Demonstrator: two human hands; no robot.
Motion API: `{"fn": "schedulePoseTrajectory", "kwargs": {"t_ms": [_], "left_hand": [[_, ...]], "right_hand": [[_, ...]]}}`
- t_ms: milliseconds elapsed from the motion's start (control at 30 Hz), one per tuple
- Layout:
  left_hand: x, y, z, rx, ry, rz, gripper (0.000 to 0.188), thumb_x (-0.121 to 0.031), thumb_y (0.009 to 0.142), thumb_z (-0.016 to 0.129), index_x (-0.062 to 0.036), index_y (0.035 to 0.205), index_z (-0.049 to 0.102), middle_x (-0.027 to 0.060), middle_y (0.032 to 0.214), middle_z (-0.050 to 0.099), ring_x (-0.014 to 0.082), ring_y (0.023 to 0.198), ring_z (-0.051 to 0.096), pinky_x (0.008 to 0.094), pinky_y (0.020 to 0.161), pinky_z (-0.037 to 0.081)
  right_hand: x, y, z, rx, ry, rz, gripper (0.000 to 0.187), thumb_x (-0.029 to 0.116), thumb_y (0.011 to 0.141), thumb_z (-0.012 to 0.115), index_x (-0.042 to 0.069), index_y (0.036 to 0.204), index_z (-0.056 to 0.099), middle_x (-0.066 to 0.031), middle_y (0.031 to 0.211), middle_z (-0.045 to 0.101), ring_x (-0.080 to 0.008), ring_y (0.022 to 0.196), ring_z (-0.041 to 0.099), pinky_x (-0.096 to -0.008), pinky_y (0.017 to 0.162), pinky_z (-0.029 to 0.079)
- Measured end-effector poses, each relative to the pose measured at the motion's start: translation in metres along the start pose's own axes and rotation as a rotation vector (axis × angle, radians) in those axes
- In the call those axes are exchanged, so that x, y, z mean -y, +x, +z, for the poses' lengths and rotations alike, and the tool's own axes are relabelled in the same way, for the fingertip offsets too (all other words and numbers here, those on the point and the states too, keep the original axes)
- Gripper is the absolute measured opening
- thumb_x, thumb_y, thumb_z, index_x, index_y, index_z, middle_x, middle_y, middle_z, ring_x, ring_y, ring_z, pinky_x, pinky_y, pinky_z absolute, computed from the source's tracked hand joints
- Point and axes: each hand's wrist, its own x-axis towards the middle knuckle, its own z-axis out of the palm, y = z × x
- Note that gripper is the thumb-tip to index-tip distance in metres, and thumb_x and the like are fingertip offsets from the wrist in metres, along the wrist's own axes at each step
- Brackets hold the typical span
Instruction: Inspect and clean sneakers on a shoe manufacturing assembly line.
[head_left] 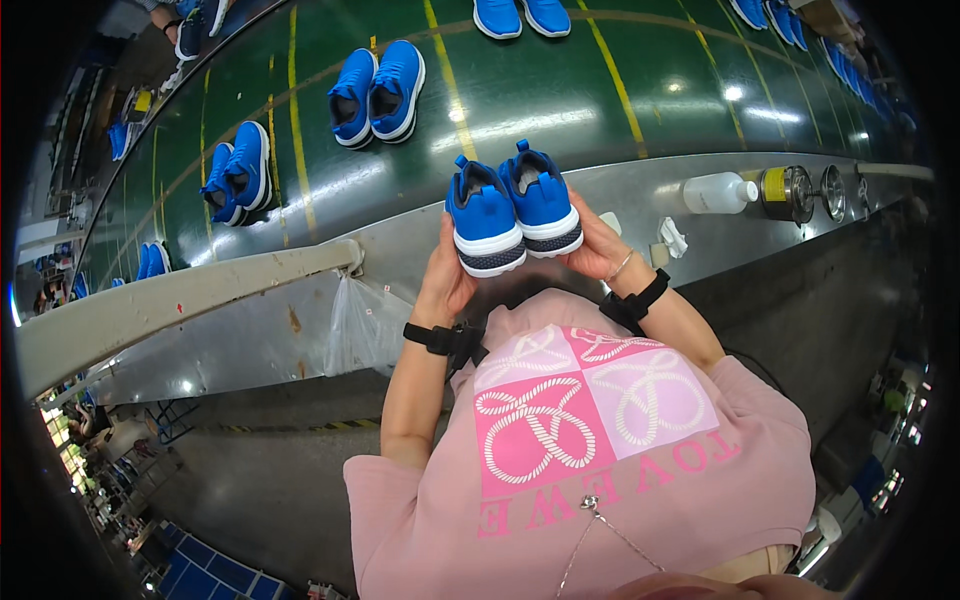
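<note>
Left hand (452, 272) and right hand (600, 246) are each partly closed on the outer side of one shoe: left blue shoe (483, 212), right blue shoe (541, 198). The pair sits side by side, heels toward the person, over the near edge of the green belt (520, 105); whether the toes rest is not determinable. Risk: uneven side pressure could let one shoe slip. Count: two shoes held; three other distinct pairs (400, 85) on the belt, others too small to count; one white bottle (712, 194) on the steel worktop (640, 205).
</note>
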Motion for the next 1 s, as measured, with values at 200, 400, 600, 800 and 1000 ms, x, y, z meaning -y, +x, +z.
{"fn": "schedulePoseTrajectory", "kwargs": {"t_ms": [200, 400, 600, 800, 1000], "left_hand": [[0.014, 0.015, -0.037, 0.012, 0.126, 0.09, 0.061, -0.052, 0.103, 0.042, -0.0011, 0.135, 0.051, 0.0117, 0.126, 0.064, 0.0235, 0.11, 0.066, 0.0355, 0.093, 0.054], [0.029, 0.029, -0.092, -0.312, 1.38, 0.515, 0.04, -0.009, 0.098, 0.052, -0.0054, 0.137, 0.052, 0.0117, 0.102, 0.067, 0.0236, 0.086, 0.065, 0.0346, 0.08, 0.051], [0.026, 0.021, -0.068, -0.343, 1.428, 0.678, 0.04, 0.003, 0.089, 0.058, -0.0056, 0.128, 0.061, 0.0133, 0.097, 0.065, 0.0216, 0.086, 0.063, 0.0335, 0.079, 0.051], [0.025, 0.016, 0.017, -0.077, 1.561, 1.125, 0.029, -0.005, 0.085, 0.067, -0.0057, 0.114, 0.066, 0.0138, 0.104, 0.066, 0.0321, 0.1, 0.061, 0.0407, 0.09, 0.048], [0.061, 0.035, 0.062, 0.312, 1.724, 0.962, 0.041, -0.019, 0.08, 0.075, -0.0068, 0.118, 0.064, 0.0154, 0.124, 0.059, 0.0362, 0.123, 0.051, 0.0472, 0.104, 0.039]], "right_hand": [[-0.004, 0.0, -0.017, -0.035, -0.263, -0.063, 0.049, 0.046, 0.103, 0.047, 0.01, 0.135, 0.053, -0.0059, 0.125, 0.064, -0.0167, 0.108, 0.065, -0.0354, 0.093, 0.055], [0.002, -0.008, -0.075, -0.42, -1.35, -0.323, 0.04, 0.026, 0.095, 0.066, 0.004, 0.127, 0.059, -0.0004, 0.093, 0.063, -0.0069, 0.079, 0.057, -0.026, 0.073, 0.05], [0.011, -0.027, -0.107, -0.605, -1.624, -0.544, 0.04, 0.017, 0.082, 0.076, 0.006, 0.119, 0.064, -0.0093, 0.098, 0.064, -0.0191, 0.079, 0.061, -0.0317, 0.075, 0.052], [0.023, -0.041, -0.12, -0.996, -2.199, -0.84, 0.045, 0.022, 0.077, 0.08, 0.008, 0.116, 0.063, -0.0164, 0.118, 0.054, -0.0369, 0.102, 0.057, -0.0417, 0.086, 0.049], [0.039, -0.015, -0.122, -0.696, -1.907, -0.802, 0.039, 0.024, 0.081, 0.077, 0.003, 0.11, 0.061, -0.022, 0.099, 0.065, -0.0428, 0.091, 0.061, -0.0455, 0.079, 0.05]]}}
